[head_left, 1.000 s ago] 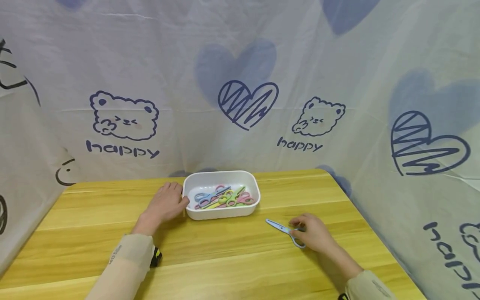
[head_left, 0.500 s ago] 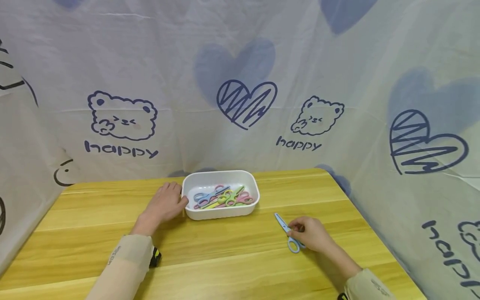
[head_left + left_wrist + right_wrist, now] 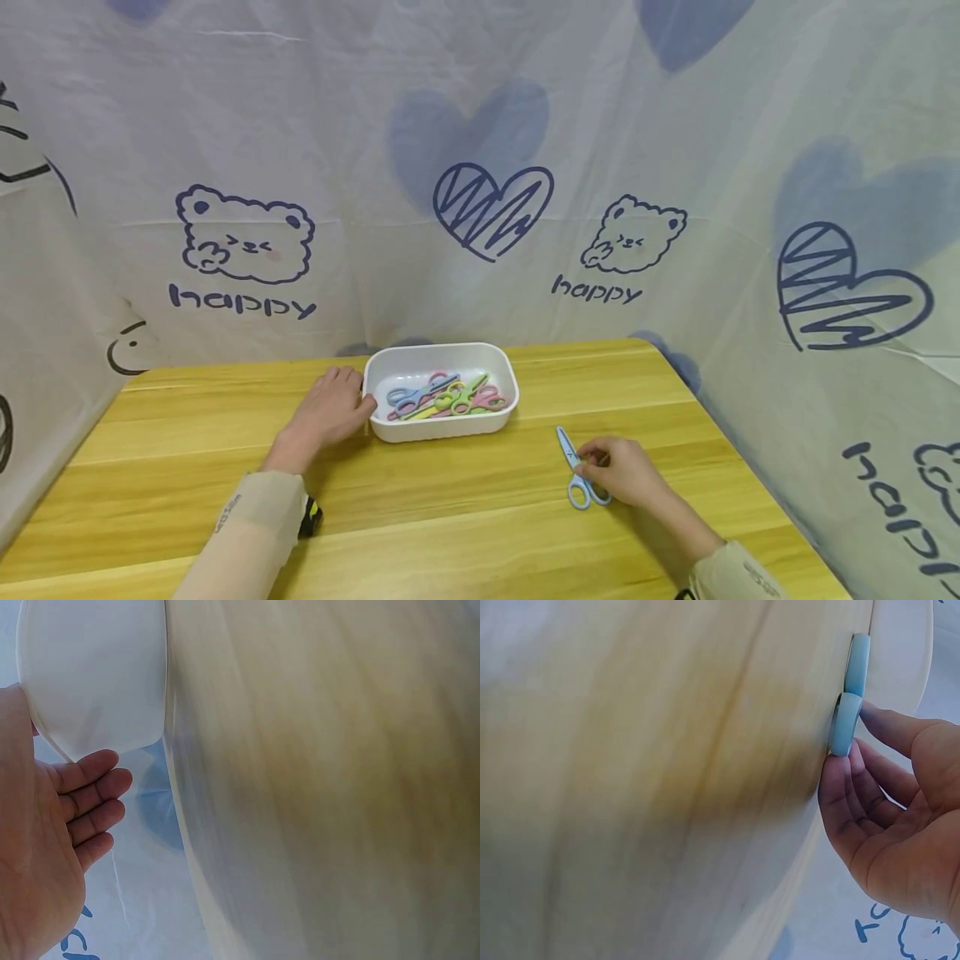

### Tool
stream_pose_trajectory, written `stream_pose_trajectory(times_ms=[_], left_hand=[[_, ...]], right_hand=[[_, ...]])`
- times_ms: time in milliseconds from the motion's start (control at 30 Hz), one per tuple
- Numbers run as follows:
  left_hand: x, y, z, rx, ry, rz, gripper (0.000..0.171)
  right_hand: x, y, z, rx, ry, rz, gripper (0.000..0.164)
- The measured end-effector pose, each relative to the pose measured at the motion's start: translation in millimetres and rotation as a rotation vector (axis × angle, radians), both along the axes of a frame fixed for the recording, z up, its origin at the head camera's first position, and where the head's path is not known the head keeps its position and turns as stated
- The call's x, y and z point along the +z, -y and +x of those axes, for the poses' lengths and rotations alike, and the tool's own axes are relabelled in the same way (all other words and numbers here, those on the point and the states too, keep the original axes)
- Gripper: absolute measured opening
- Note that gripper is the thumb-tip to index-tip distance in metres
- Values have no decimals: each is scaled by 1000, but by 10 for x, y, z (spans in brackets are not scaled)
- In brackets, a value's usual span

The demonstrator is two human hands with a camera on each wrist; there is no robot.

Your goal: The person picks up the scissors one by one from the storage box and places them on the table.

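My right hand (image 3: 624,473) pinches a pair of light blue scissors (image 3: 566,448) on the table, right of the white box (image 3: 442,430). Their blades point away from me and slightly left, with the handle loops towards me. In the right wrist view, thumb and fingers meet at the blue handles (image 3: 845,724), seen edge-on. My left hand (image 3: 330,406) rests against the left end of the box, its thumb at the rim. The left wrist view shows those fingers (image 3: 94,795) relaxed, beside the box wall. Inside the box lie several scissors (image 3: 471,395) in blue, green, pink and yellow.
The wooden table (image 3: 420,517) has its far edge just behind the box. A pale cloth (image 3: 360,167) printed with bears and hearts hangs behind the table and along both sides.
The right hand has turned the blue scissors clockwise: the blades swung from pointing left to pointing away, and the handles came nearer me. The left hand and box have stayed put.
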State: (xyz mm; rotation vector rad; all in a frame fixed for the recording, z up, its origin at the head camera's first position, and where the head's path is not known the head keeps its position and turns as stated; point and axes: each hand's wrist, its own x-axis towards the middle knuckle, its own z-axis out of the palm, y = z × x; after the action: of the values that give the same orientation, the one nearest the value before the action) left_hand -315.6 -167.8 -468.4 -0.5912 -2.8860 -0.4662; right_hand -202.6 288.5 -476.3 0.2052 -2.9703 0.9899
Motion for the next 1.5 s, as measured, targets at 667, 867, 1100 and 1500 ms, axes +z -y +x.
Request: stream_pose_trajectory(times_ms=[667, 867, 1100, 1500], left_hand=[[-43, 11, -12, -2, -2, 7, 46], [-59, 10, -25, -6, -6, 10, 47], [-32, 6, -19, -3, -3, 6, 44], [-14, 2, -4, 1, -1, 6, 45]], right_hand=[[114, 40, -92, -25, -66, -71, 32], [222, 202, -189, -46, -110, -144, 33], [373, 464, -359, -89, -130, -300, 34], [519, 987, -745, -73, -52, -708, 35]])
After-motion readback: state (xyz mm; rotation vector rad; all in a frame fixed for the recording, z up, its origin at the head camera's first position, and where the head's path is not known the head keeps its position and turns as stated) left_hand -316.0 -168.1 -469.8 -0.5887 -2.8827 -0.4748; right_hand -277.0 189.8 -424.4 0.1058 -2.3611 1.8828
